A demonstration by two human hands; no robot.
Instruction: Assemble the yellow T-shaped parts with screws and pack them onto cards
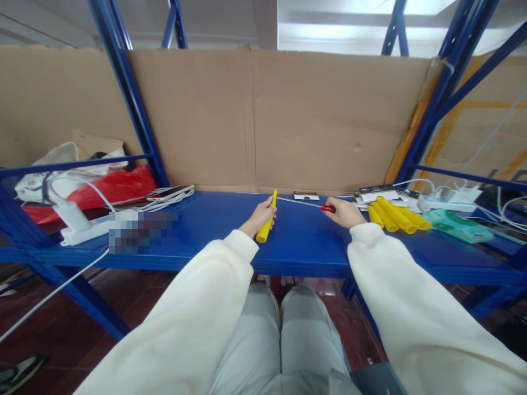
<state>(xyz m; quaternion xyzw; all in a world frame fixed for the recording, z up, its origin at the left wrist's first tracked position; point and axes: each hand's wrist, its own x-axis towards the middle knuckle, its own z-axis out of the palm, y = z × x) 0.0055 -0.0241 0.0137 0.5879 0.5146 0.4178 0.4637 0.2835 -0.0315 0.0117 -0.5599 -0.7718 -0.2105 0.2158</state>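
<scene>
My left hand (pixel 260 217) is wrapped around a yellow tapered tube (pixel 263 233), whose wide end points down toward me and whose narrow end points up. In my right hand (pixel 345 212) is a screwdriver (pixel 328 208) with a red handle, held level. Its long thin shaft reaches left to the upper part of the tube; whether the tip touches it I cannot tell. Both hands are just above the blue shelf top (pixel 222 219). Beside my right wrist lies a pile of several more yellow tubes (pixel 395 215).
A cardboard panel (pixel 206 120) closes off the back between blue uprights. At left are a white power strip (pixel 84 233), cables and a red bag (pixel 117 186). To the right lie small black-and-white boxes (pixel 377 193), a green packet (pixel 461 225) and white chargers (pixel 463 193).
</scene>
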